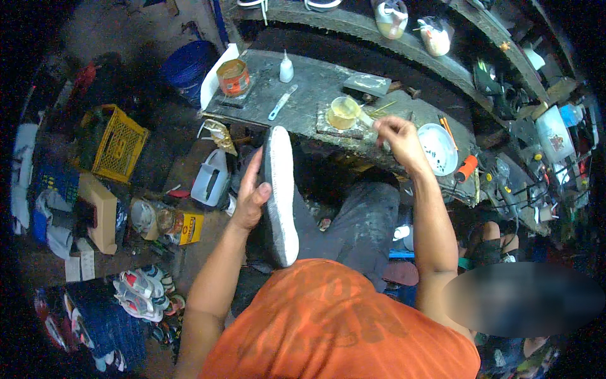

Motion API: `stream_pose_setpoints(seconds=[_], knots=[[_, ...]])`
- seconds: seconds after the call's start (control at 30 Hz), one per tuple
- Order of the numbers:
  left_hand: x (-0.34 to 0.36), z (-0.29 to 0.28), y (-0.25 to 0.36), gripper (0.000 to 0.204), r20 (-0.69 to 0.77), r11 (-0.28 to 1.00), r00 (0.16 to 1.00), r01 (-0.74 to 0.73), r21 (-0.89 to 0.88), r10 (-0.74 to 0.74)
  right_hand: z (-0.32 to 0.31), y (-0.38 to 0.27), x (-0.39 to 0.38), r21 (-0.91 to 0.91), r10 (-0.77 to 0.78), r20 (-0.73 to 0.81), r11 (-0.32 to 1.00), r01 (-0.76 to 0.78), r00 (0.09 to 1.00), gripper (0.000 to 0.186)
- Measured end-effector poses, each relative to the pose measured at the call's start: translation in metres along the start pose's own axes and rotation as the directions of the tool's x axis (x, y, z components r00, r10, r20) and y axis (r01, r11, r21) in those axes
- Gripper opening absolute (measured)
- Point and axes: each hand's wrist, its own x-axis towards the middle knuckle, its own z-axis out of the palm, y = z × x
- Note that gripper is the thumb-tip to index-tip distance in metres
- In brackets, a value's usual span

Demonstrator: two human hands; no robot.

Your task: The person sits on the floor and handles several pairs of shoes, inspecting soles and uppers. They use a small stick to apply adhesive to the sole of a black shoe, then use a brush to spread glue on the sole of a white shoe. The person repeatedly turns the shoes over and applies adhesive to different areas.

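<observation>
My left hand (251, 192) grips a shoe (281, 189) by its side, with the pale grey sole turned up and its length running away from me. My right hand (398, 140) reaches over the grey workbench (315, 85) and pinches a small brush handle (369, 120) that dips toward a small tub of yellowish glue (344, 112). The tub stands on a dark square block. An orange shirt and dark trousers fill the lower middle.
On the bench stand an orange tin (233, 77), a white squeeze bottle (286, 68), a blue-handled tool (281, 102) and a white dish (439, 148). A yellow crate (117, 144), a white jug (211, 178), a blue bucket (186, 66) and piled shoes (142, 294) lie at left.
</observation>
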Motion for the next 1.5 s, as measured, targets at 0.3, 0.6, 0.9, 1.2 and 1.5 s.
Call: stream_pose_setpoints(seconds=[0.3, 0.6, 0.9, 1.2, 1.5], knots=[[0.006, 0.037, 0.036, 0.129, 0.073, 0.966, 0.984, -0.174, 0.191, 0.163, 0.017, -0.049, -0.091, 0.41, -0.216, 0.096, 0.898, 0.159, 0.972, 0.026], [-0.007, 0.061, 0.058, 0.13, 0.141, 0.984, 0.981, -0.15, 0.092, 0.137, 0.025, -0.058, -0.12, 0.338, -0.374, 0.019, 0.875, 0.346, 0.927, 0.022], [-0.014, 0.051, 0.092, 0.125, 0.386, 0.738, 0.871, -0.472, 0.482, 0.304, 0.016, -0.059, -0.118, 0.195, -0.47, -0.148, 0.849, 0.491, 0.87, 0.021], [-0.02, 0.062, 0.097, 0.125, 0.297, 0.859, 0.927, -0.335, 0.387, 0.227, 0.011, -0.062, -0.125, 0.14, -0.632, -0.125, 0.752, 0.645, 0.765, 0.026], [-0.02, 0.065, 0.098, 0.123, 0.315, 0.838, 0.926, -0.333, 0.433, 0.205, 0.002, -0.059, -0.125, 0.13, -0.552, -0.114, 0.816, 0.563, 0.826, 0.023]])
